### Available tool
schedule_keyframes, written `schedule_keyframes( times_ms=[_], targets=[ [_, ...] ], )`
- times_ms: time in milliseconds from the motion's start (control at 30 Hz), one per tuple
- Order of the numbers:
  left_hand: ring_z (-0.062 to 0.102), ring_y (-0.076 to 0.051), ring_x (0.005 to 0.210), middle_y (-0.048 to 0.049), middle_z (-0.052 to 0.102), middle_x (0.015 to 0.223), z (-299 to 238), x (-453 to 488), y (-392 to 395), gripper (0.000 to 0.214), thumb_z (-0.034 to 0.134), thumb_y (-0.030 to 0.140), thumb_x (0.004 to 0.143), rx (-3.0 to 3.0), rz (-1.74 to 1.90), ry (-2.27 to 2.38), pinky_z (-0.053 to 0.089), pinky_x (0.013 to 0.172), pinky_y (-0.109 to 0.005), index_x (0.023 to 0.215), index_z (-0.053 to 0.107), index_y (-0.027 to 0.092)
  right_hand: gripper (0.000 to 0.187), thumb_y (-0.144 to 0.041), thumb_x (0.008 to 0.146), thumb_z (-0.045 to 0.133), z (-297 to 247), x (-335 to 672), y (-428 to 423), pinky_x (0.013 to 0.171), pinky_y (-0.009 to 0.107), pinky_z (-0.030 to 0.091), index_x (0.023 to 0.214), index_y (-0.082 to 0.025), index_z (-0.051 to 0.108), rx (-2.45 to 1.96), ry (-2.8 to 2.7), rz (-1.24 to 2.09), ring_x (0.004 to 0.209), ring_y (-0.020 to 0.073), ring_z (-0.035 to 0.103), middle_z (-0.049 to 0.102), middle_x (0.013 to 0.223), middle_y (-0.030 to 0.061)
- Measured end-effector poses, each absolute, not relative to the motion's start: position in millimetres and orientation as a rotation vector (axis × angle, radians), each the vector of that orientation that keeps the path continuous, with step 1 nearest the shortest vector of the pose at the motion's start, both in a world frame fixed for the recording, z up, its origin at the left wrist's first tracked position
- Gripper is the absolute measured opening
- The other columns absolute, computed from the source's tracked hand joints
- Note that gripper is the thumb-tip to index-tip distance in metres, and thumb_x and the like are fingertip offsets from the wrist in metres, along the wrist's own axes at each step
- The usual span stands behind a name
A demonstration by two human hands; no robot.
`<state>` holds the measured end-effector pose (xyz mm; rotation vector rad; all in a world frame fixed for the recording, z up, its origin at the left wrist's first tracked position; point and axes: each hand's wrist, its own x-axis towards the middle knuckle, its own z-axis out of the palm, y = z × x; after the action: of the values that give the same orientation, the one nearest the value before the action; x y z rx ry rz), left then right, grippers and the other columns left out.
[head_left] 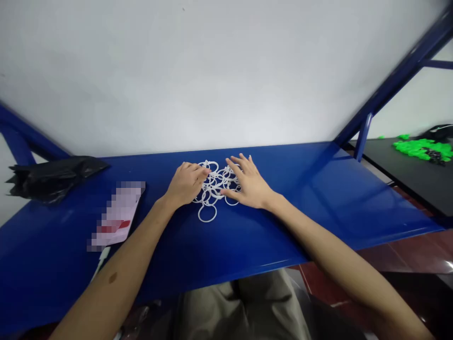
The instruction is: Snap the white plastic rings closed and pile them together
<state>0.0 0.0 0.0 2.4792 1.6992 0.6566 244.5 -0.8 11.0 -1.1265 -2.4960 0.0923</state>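
The pile of white rings (pixel 213 174) lies on the blue table (pixel 304 174), between the two hands, and serves as the reference for all positions below. The rings overlap one another; a single ring (pixel 207 221) projects from the near side of the pile.

Left hand (pixel 187 182): positioned palm down at the left side of the pile, fingers bent and close together, thumb directed toward the rings. Whether the fingertips pinch a ring cannot be told.

Right hand (pixel 249 184): positioned palm down over the right side of the pile, fingers spread, thumb extended across the rings.

Left of the pile and nearer the person: a phone (pixel 120 217), screen blurred, with a white cable (pixel 103 257) at its near end. Farther left of the pile: a black bag (pixel 56 177). Behind the pile: a white wall (pixel 219 85). Well to the right of the pile: green pieces (pixel 421 148) on a black table (pixel 403 177).
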Motion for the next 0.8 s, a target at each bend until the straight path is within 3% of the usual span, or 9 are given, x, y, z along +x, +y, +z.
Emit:
schedule_keyframes(
  times_ms=[67,133,200,300,433,633,800],
  targets=[
    [0.057,-0.026,0.104,-0.0053,0.072,0.103,-0.8,-1.4,0.4,0.071,0.010,0.058,0.103,2.486,0.660,1.728,0.041,0.097,-0.046,0.107,0.074,0.028,0.088,-0.072,0.090,0.051,12.2,264.2,7.6,0.125,0.061,0.015,0.157,-0.019,0.031,-1.104,-2.486,0.089,0.153,0.0363,0.019,0.038,0.158,0.0151],
    [0.056,-0.027,0.100,-0.0059,0.072,0.097,-1.1,-1.3,0.4,0.072,0.009,0.059,0.103,2.498,0.673,1.755,0.040,0.095,-0.046,0.105,0.074,0.028,0.069,-0.062,0.095,0.050,11.1,284.3,14.8,0.122,0.059,0.025,0.148,-0.018,0.045,-1.093,-2.476,0.086,0.148,0.0348,0.031,0.044,0.152,0.0157],
    [0.056,-0.028,0.099,-0.0073,0.071,0.094,-0.5,-0.1,-0.5,0.074,0.008,0.059,0.103,2.510,0.717,1.781,0.040,0.093,-0.047,0.103,0.075,0.026,0.049,-0.050,0.099,0.047,9.3,301.6,20.0,0.116,0.054,0.037,0.135,-0.018,0.057,-1.107,-2.452,0.111,0.137,0.0316,0.046,0.051,0.144,0.0153],
    [0.056,-0.028,0.100,-0.0079,0.071,0.098,2.5,3.3,-4.5,0.073,0.010,0.059,0.103,2.535,0.809,1.790,0.041,0.092,-0.047,0.103,0.074,0.025,0.036,-0.044,0.097,0.053,8.3,317.4,23.5,0.107,0.050,0.046,0.121,-0.020,0.065,-1.136,-2.443,0.208,0.120,0.0281,0.058,0.062,0.129,0.0124],
    [0.056,-0.028,0.101,-0.0068,0.072,0.101,9.1,12.5,-14.1,0.066,0.015,0.057,0.104,2.578,0.902,1.709,0.042,0.093,-0.046,0.100,0.072,0.025,0.033,-0.046,0.091,0.063,9.5,321.1,22.7,0.105,0.051,0.046,0.115,-0.023,0.069,-1.081,-2.530,0.310,0.116,0.0289,0.059,0.067,0.121,0.0096],
    [0.057,-0.026,0.103,-0.0055,0.072,0.101,14.5,33.4,-25.9,0.044,0.033,0.047,0.104,2.676,0.960,1.538,0.042,0.099,-0.047,0.098,0.071,0.024,0.018,-0.036,0.094,0.063,8.8,318.8,20.5,0.099,0.047,0.050,0.097,-0.021,0.073,-1.061,-2.529,0.295,0.110,0.0270,0.061,0.066,0.118,0.0107],
    [0.058,-0.025,0.105,-0.0055,0.072,0.104,15.0,42.3,-30.0,0.030,0.044,0.038,0.103,2.665,1.031,1.503,0.044,0.099,-0.045,0.111,0.068,0.023,0.021,-0.041,0.096,0.063,21.8,309.3,4.8,0.103,0.044,0.050,0.096,-0.022,0.072,-0.896,-2.423,0.369,0.117,0.0237,0.061,0.063,0.127,0.0074]
  ],
)
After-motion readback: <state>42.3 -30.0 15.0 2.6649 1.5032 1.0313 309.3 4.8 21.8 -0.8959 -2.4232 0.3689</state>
